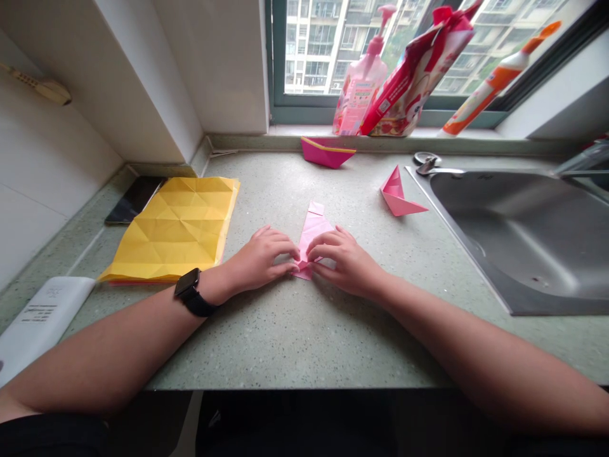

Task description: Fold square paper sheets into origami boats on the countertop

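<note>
A folded piece of pink paper (314, 223) lies on the speckled counter between my hands. My left hand (267, 255), with a black watch on its wrist, pinches the paper's near end from the left. From the right, my right hand (343, 259) grips the same end with thumb and fingers. The two sets of fingertips almost meet over a small fold there. The far end of the paper, a narrow strip with a crease across it, points away from me and lies free.
Creased yellow paper sheets (183, 222) lie at left, partly over a dark phone (130, 202). A white device (45, 314) is near the left edge. Behind are a magenta paper boat (328, 154) and a pink folded paper boat (398, 198). A steel sink (533, 235) is at right; bottles (361, 89) line the sill.
</note>
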The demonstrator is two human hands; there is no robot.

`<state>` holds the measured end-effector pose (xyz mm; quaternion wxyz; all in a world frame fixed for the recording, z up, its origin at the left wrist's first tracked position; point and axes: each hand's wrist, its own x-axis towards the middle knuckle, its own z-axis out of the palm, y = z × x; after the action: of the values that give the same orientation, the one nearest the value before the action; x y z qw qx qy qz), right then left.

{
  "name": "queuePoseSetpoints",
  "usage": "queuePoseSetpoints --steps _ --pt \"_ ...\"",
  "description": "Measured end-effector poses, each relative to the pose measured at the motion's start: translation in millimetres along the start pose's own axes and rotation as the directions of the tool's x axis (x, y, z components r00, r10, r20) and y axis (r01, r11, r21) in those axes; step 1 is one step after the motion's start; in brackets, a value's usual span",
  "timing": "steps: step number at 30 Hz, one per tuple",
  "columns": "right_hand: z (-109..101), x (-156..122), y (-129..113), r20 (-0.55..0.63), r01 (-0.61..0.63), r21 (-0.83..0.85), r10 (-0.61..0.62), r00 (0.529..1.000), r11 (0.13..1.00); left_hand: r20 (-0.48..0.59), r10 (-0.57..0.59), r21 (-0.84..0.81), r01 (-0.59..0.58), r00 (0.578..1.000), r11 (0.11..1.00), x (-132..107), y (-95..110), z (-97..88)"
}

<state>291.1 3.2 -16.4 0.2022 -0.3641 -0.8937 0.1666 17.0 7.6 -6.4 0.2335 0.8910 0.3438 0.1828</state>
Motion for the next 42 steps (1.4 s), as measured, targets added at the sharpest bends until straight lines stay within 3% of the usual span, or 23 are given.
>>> queuePoseSetpoints --steps 10,23,42 --pt "3.1 -0.1 -0.1 0.02 -0.015 0.05 0.014 1.0 0.999 -0.002 -0.014 -0.07 0.014 1.0 0.997 -0.7 0.9 1.0" --pt "1.2 -1.5 -0.4 0.055 -0.024 -0.004 0.024 0.998 1.0 0.002 -0.038 -0.073 0.038 0.999 0.997 -0.5 4.5 2.2" --pt "10.1 3.9 -5.6 -0.041 -0.099 -0.047 0.097 0.994 0.994 -0.04 -0.109 -0.093 0.105 0.993 0.99 2.4 4.3 3.8"
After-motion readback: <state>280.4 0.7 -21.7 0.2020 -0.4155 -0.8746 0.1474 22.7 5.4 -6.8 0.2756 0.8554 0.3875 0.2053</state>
